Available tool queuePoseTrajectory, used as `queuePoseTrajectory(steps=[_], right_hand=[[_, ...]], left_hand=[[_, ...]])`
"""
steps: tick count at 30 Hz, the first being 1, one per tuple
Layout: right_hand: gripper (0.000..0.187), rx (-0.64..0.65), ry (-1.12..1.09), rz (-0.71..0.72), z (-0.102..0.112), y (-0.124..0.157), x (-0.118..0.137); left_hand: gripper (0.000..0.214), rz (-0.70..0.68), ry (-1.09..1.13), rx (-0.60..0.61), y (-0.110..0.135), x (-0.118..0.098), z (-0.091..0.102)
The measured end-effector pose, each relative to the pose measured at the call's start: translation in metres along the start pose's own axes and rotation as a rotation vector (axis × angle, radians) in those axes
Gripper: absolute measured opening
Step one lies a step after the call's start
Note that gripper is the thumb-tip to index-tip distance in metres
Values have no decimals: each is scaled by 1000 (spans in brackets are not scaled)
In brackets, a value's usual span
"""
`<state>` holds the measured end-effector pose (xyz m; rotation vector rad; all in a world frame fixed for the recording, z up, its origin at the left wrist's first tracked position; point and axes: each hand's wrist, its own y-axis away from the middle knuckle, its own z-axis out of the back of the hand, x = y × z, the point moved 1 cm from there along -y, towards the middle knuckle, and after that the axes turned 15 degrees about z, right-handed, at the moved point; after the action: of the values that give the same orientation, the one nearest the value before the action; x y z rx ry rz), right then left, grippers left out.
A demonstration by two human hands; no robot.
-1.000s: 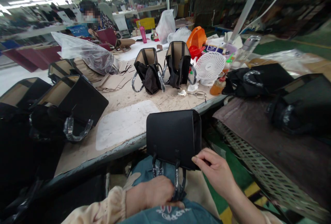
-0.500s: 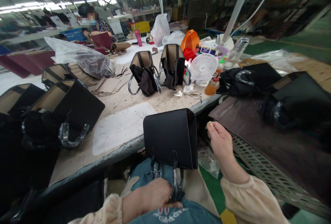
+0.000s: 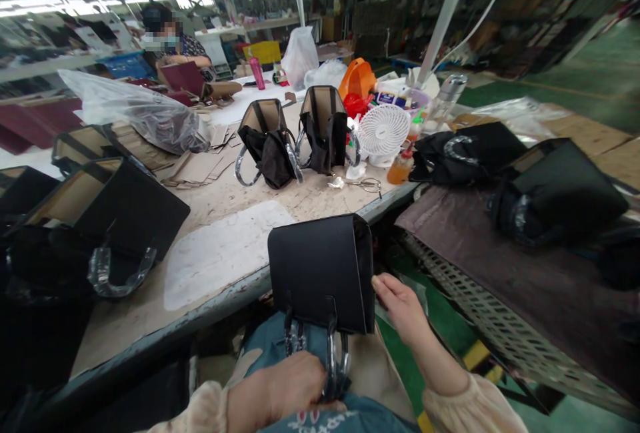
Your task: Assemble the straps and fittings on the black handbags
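A black handbag (image 3: 315,266) lies tilted on my lap, its flat panel facing up and its plastic-wrapped handles (image 3: 333,356) hanging toward me. My left hand (image 3: 290,379) is closed at the handles, its fingers partly hidden behind them. At the bag's right side edge, my right hand (image 3: 400,306) is closed in a pinch with its fingertips touching or very near the edge. Whatever is between those fingertips is too small to make out. A teal apron (image 3: 265,339) covers my lap under the bag.
Two black bags (image 3: 270,146) stand on the worktable (image 3: 210,213), near scissors (image 3: 367,184), a bottle of amber liquid (image 3: 401,165) and a white fan (image 3: 384,129). More black bags (image 3: 120,206) crowd the left. Others lie on a brown-covered crate (image 3: 450,219). A person (image 3: 175,53) sits across.
My right hand has moved left and down, from off to the right of the handbag to its side edge. My left hand stays at the handles. The view has shifted slightly right.
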<state>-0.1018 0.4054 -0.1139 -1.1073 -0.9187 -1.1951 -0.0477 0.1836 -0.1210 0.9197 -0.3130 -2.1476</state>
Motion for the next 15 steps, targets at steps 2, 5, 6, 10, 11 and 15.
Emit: queuePoseTrajectory(steps=[2, 5, 6, 10, 11, 15], right_hand=[[34, -30, -51, -16, 2, -23, -7], [34, -73, -146, -30, 4, -59, -17], [34, -89, -173, -37, 4, -69, -20], [36, -146, -229, -62, 3, -82, -25], [36, -146, -227, -66, 2, -77, -24], [32, -38, -152, -129, -2, -26, -20]], left_hand=[[45, 33, -130, 8, 2, -2, 1], [46, 68, -183, -20, 3, -6, 5], [47, 72, -195, -24, 3, -6, 6], [46, 32, -198, -34, 3, -7, 10], [46, 20, -199, -45, 3, -7, 10], [42, -9, -240, -43, 3, -10, 8]])
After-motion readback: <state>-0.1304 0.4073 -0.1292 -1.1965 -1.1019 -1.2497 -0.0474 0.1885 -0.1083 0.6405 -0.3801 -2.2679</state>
